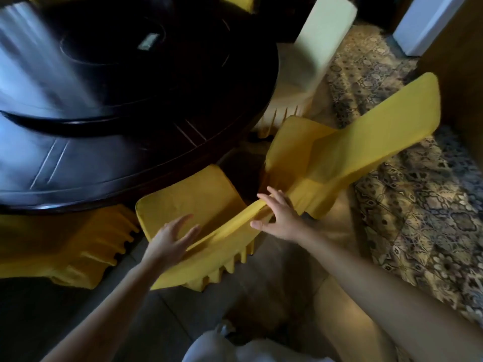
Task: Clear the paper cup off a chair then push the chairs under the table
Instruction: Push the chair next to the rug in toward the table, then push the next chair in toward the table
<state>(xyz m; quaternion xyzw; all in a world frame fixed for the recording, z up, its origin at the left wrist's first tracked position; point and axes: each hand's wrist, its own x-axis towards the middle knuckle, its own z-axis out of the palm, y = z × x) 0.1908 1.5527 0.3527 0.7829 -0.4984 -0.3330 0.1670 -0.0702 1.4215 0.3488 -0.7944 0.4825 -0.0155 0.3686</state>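
Note:
A chair in a yellow cover (pixel 193 202) stands right in front of me, its seat partly under the edge of the dark round table (pixel 130 163). My left hand (pixel 172 239) hovers over the top of its backrest, fingers spread. My right hand (pixel 277 215) rests flat with fingers apart on the backrest's right end. A second yellow-covered chair (pixel 352 142) stands to the right, turned at an angle and out from the table. No paper cup is in view.
Another yellow-covered chair (pixel 68 246) sits low at the left by the table. A white-covered chair (pixel 313 48) stands at the table's far right. A small object (pixel 149 41) lies on the table's turntable. Patterned carpet (pixel 418 218) spreads to the right, tiled floor (pixel 274 283) below me.

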